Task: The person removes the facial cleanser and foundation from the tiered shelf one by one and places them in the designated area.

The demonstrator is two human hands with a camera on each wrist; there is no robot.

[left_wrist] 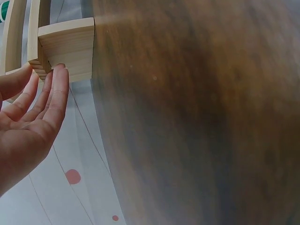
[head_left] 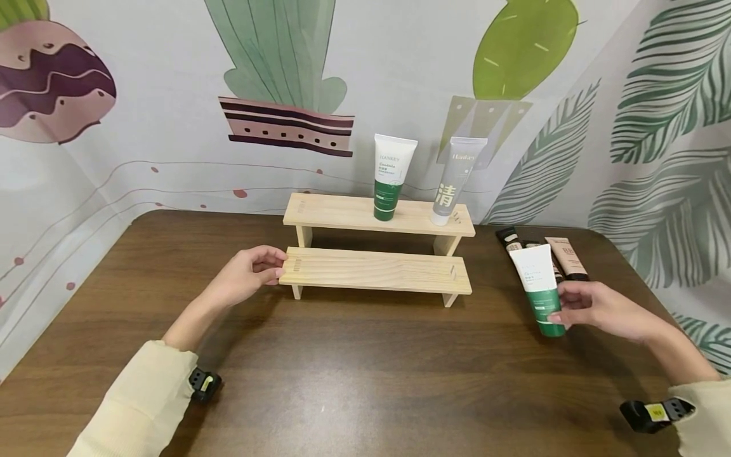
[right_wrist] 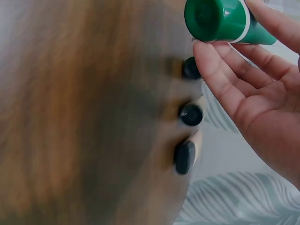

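My right hand (head_left: 599,311) holds a white and green squeeze tube (head_left: 540,289) between thumb and fingers, its green cap (right_wrist: 204,19) pointing down. It is at the right of the table, in front of several smaller tubes. My left hand (head_left: 242,279) grips the left end of the lower step of a two-step wooden display rack (head_left: 374,270), thumb and fingertips at the board's end. On the upper step (head_left: 342,212) stand a matching white and green tube (head_left: 394,178) and, near the right end, a grey tube (head_left: 459,181) with a white cap.
Several small tubes with black caps lie behind the right hand, among them a beige BB tube (head_left: 566,257) and a black-ended one (head_left: 508,238). A brown wooden table (head_left: 354,368) carries everything. Behind it hangs a plant-patterned cloth (head_left: 171,127).
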